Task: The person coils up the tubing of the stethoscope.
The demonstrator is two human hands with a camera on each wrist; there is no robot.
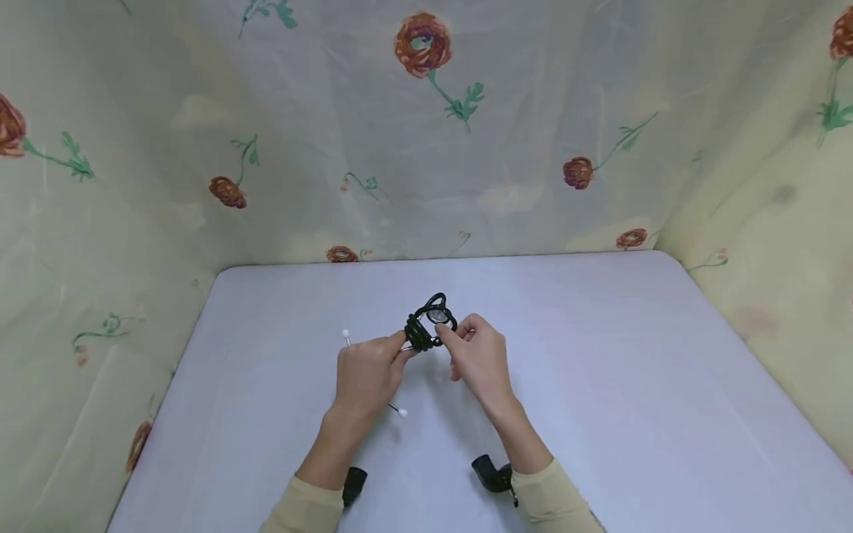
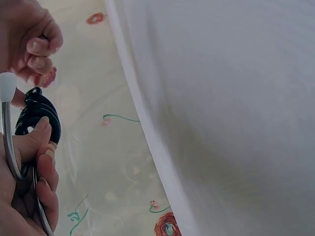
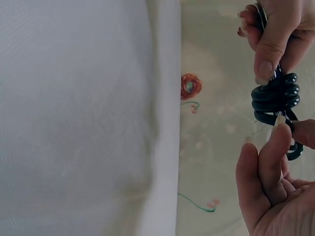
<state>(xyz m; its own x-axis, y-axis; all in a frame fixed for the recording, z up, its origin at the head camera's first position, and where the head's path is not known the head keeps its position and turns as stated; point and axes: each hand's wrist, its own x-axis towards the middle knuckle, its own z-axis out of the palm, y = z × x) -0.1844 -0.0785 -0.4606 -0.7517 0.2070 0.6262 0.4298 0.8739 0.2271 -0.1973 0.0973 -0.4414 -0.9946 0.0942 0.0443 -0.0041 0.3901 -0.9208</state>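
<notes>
A stethoscope with its black tubing wound into a tight coil (image 1: 417, 334) is held up between both hands, above the white table. My left hand (image 1: 365, 374) grips its metal ear tubes, thumb pressed by the coil in the left wrist view. One white ear tip (image 1: 346, 334) sticks out beyond that hand, another (image 1: 403, 412) below its wrist. At the coil's far end, the round chest piece (image 1: 437, 316) shows inside a loop of tubing. My right hand (image 1: 481, 363) pinches the loop beside the chest piece between thumb and fingertips.
A white-covered table (image 1: 600, 385) lies beneath the hands. Flower-printed sheeting (image 1: 520, 133) stands behind it and on both sides. A black device (image 1: 493, 474) shows beside the right forearm, and another black piece (image 1: 355, 485) beside the left.
</notes>
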